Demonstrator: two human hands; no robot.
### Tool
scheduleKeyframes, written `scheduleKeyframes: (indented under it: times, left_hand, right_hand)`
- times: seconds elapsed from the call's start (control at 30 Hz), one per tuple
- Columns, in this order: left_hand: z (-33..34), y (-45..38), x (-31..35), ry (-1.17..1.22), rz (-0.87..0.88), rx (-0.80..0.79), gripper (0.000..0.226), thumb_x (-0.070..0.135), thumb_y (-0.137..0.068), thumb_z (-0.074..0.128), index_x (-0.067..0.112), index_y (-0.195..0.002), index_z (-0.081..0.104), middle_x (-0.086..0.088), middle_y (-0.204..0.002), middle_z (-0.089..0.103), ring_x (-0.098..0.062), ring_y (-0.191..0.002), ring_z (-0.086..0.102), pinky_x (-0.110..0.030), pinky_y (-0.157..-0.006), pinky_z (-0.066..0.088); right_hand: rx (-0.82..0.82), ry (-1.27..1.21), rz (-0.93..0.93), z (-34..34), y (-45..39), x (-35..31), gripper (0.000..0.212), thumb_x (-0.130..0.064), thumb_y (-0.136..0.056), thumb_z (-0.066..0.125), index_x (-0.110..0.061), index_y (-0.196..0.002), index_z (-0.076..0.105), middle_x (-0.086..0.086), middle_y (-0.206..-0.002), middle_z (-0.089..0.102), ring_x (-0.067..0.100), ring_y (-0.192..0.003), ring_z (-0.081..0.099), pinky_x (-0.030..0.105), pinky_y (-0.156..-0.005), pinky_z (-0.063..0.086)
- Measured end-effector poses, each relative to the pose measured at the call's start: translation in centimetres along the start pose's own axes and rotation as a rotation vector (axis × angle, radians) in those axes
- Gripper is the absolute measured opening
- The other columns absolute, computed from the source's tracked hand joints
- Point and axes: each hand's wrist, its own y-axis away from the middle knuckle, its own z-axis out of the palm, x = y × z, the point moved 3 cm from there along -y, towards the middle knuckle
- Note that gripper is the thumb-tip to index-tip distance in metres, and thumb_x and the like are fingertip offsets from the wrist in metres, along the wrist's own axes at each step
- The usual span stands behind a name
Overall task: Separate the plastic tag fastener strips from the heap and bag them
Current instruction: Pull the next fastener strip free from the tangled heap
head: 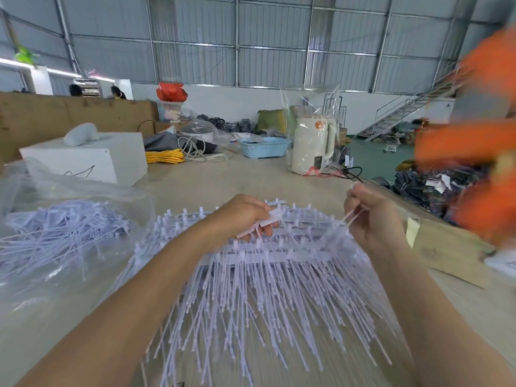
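The left hand grips a fastener strip atop the heap; the right hand pinches strands. A clear bag lies left, a bagged kettle behind.

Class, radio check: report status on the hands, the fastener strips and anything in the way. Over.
Left hand grips a strip bar; right hand pinches thin fastener strands. Heap between the forearms, clear bag part-filled at left. Blurred orange figure close on the right.
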Motion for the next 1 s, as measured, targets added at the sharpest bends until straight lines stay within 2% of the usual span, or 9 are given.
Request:
scheduleKeyframes:
  times: [0.17, 0.27, 0.33, 0.43, 0.5, 0.6, 0.73, 0.83, 1.0]
  left_hand:
    - [0.2, 0.0, -0.2, -0.221, 0.029, 0.011, 0.029, -0.005, -0.084, 0.047, 0.013, -0.09, 0.068, -0.01, -0.085, 0.067, -0.006, -0.054, 0.054, -0.017, -0.05, 0.039]
    - [0.4, 0.1, 0.0, -0.285, 0.114, 0.007, 0.026, -0.004, -0.084, 0.053, 0.018, -0.089, 0.067, 0.0, -0.087, 0.064, 0.0, -0.047, 0.054, -0.013, -0.048, 0.041]
    - [0.6, 0.2, 0.2, -0.304, 0.175, 0.01, 0.023, -0.001, -0.085, 0.056, 0.019, -0.092, 0.065, 0.005, -0.092, 0.06, -0.005, -0.059, 0.061, -0.019, -0.055, 0.049]
    - [0.9, 0.3, 0.6, -0.329, 0.264, 0.034, 0.024, 0.006, -0.085, 0.063, 0.019, -0.105, 0.06, 0.002, -0.105, 0.054, -0.013, -0.076, 0.061, -0.02, -0.064, 0.052]
    - [0.8, 0.4, 0.8, -0.335, 0.311, 0.08, 0.033, 0.006, -0.083, 0.065, 0.024, -0.109, 0.053, 0.004, -0.105, 0.051, -0.008, -0.076, 0.055, -0.017, -0.063, 0.048]
    - [0.5, 0.0, 0.6, -0.279, 0.284, 0.194, 0.035, 0.007, -0.082, 0.067, 0.02, -0.111, 0.052, 0.004, -0.102, 0.051, -0.01, -0.079, 0.055, -0.023, -0.068, 0.05]
    - [0.3, -0.4, 0.2, 0.036, 0.113, 0.185, 0.005, 0.012, -0.089, 0.062, 0.009, -0.089, 0.059, -0.004, -0.085, 0.061, -0.014, -0.063, 0.067, -0.022, -0.058, 0.057]
    - [0.4, -0.6, -0.2, 0.041, 0.101, 0.176, 0.011, 0.013, -0.092, 0.059, 0.009, -0.082, 0.059, -0.004, -0.075, 0.062, -0.007, -0.051, 0.065, -0.017, -0.048, 0.051]
    - [0.6, -1.0, -0.5, 0.059, 0.135, 0.278, 0.016, 0.014, -0.089, 0.062, 0.011, -0.075, 0.057, -0.004, -0.074, 0.058, -0.009, -0.059, 0.059, -0.02, -0.061, 0.054]
  right_hand:
    - [-0.212, 0.396, -0.028, 2.2, 1.5, 1.4, 0.012, 0.004, -0.09, 0.05, -0.004, -0.084, 0.058, 0.003, -0.068, 0.056, 0.007, -0.048, 0.052, 0.015, -0.037, 0.04]
    - [-0.35, 0.688, 0.02, 3.0, 2.6, 3.2, 0.016, 0.003, -0.089, 0.053, -0.007, -0.079, 0.062, 0.006, -0.074, 0.061, 0.014, -0.064, 0.057, 0.02, -0.046, 0.044]
    - [-0.383, 0.86, -0.02, 3.5, 3.1, 4.3, 0.012, 0.001, -0.087, 0.057, -0.004, -0.078, 0.063, 0.017, -0.081, 0.061, 0.022, -0.071, 0.055, 0.025, -0.058, 0.045]
    - [-0.417, 0.848, -0.003, 3.9, 3.5, 5.1, 0.009, -0.001, -0.089, 0.058, 0.0, -0.08, 0.06, 0.019, -0.083, 0.067, 0.025, -0.072, 0.063, 0.031, -0.066, 0.053]
    - [-0.415, 0.83, -0.004, 3.8, 3.5, 5.2, 0.011, -0.001, -0.091, 0.057, -0.002, -0.079, 0.059, 0.007, -0.069, 0.069, 0.018, -0.064, 0.067, 0.026, -0.058, 0.055]
    - [-0.38, 0.795, -0.089, 3.8, 3.3, 5.0, 0.011, 0.001, -0.09, 0.057, -0.003, -0.08, 0.058, 0.005, -0.059, 0.062, 0.015, -0.054, 0.061, 0.025, -0.054, 0.054]
    - [-0.391, 0.78, -0.154, 4.0, 3.3, 4.7, 0.011, 0.001, -0.09, 0.057, -0.005, -0.08, 0.059, 0.003, -0.059, 0.06, 0.013, -0.051, 0.058, 0.024, -0.052, 0.052]
    - [-0.418, 0.826, -0.189, 4.3, 3.4, 5.1, 0.013, -0.001, -0.092, 0.056, -0.008, -0.081, 0.059, -0.002, -0.058, 0.061, 0.012, -0.051, 0.059, 0.026, -0.053, 0.054]
    - [-0.404, 0.886, -0.169, 4.3, 3.0, 5.5, 0.008, -0.001, -0.093, 0.054, 0.0, -0.095, 0.061, 0.009, -0.063, 0.057, 0.011, -0.048, 0.057, 0.023, -0.053, 0.054]
